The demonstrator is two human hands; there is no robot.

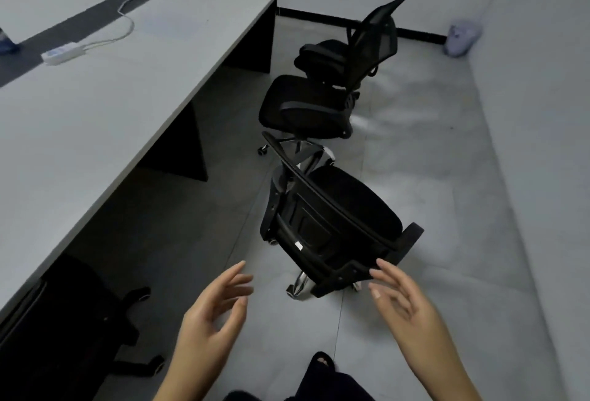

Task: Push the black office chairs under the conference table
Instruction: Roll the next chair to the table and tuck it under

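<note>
The long grey conference table point(105, 107) runs along the left. A black office chair point(338, 225) stands on the floor just ahead of me, its backrest turned toward the table. A second black office chair point(322, 94) with a mesh back stands farther away, out from the table. A third black chair point(76, 314) sits tucked under the table at lower left. My left hand point(214, 314) hovers open, short of the near chair. My right hand point(402, 301) is open too, its fingertips at the chair's armrest, holding nothing.
On the table lie a white power strip point(62, 53) with a cable, a notebook and small items at the far end. Dark table legs point(188, 142) stand under the top. A pale bag point(461, 38) rests by the far wall. Grey wall runs along the right.
</note>
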